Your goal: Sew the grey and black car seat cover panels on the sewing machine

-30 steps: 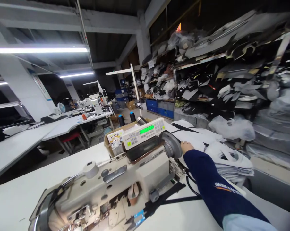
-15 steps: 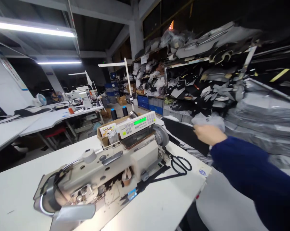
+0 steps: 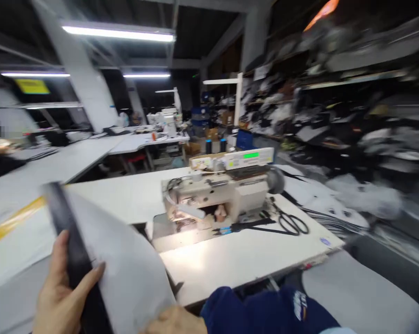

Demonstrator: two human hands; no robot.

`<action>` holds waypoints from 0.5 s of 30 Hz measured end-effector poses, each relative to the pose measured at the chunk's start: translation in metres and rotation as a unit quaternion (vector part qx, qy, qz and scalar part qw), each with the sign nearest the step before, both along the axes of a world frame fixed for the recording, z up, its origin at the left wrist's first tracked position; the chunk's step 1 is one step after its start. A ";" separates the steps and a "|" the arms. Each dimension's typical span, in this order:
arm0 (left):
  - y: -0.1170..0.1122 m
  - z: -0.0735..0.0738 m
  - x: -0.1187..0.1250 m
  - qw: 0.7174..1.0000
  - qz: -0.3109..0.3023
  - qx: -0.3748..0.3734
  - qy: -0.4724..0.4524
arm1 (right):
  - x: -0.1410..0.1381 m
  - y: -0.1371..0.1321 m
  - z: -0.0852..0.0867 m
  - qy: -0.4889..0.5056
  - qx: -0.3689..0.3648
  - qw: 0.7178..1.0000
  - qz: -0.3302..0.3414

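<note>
My left hand (image 3: 65, 287) is closed around a curved light-grey fabric panel (image 3: 129, 260) with a black edge strip (image 3: 82, 264), thumb on its face. The panel stands tilted at the lower left. At its lower right edge, blurred and cut off by the frame bottom, my right hand (image 3: 176, 320) looks closed on the panel; its fingertips are hidden. A sewing machine (image 3: 212, 197) sits beyond on the white table (image 3: 209, 273), its lamp lit. Black scissors (image 3: 293, 224) and a blue-marked tool (image 3: 225, 230) lie beside it.
Grey sheets (image 3: 362, 283) hang off the table's right side. Layered panels (image 3: 320, 195) and clear plastic (image 3: 365, 197) lie behind it. Crowded shelves (image 3: 352, 120) line the right. More worktables (image 3: 101, 146) stand to the left, with a yellow strip (image 3: 15, 220) nearby.
My view has swung left. My right hand has come back from the stacked panels at the right to the front. My left hand and the grey panel have come into view.
</note>
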State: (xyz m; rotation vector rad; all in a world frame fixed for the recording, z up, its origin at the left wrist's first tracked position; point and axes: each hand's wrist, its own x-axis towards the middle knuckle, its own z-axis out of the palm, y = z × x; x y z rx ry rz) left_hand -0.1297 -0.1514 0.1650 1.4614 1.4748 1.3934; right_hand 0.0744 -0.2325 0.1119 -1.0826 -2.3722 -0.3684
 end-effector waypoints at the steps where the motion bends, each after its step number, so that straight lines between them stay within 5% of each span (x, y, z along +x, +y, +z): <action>1: -0.009 -0.006 -0.023 0.999 0.033 -0.017 0.016 | -0.015 0.006 -0.007 -0.001 -0.012 0.998 0.056; 4: -0.043 -0.053 -0.095 0.996 0.036 -0.084 0.017 | -0.023 0.048 -0.026 -0.002 -0.061 0.986 0.155; 6: -0.063 -0.092 -0.134 0.990 0.016 -0.140 0.000 | -0.019 0.090 -0.045 0.034 -0.103 0.990 0.093; 9: -0.072 -0.127 -0.171 0.973 -0.010 -0.222 -0.063 | -0.029 0.127 -0.081 -0.005 -0.153 0.980 0.128; 12: -0.057 -0.116 -0.191 0.953 -0.009 -0.272 -0.133 | -0.058 0.112 -0.112 -0.024 -0.182 0.975 0.129; 15: -0.050 -0.073 -0.190 0.957 0.016 -0.248 -0.152 | -0.089 0.073 -0.124 -0.006 -0.179 0.979 0.101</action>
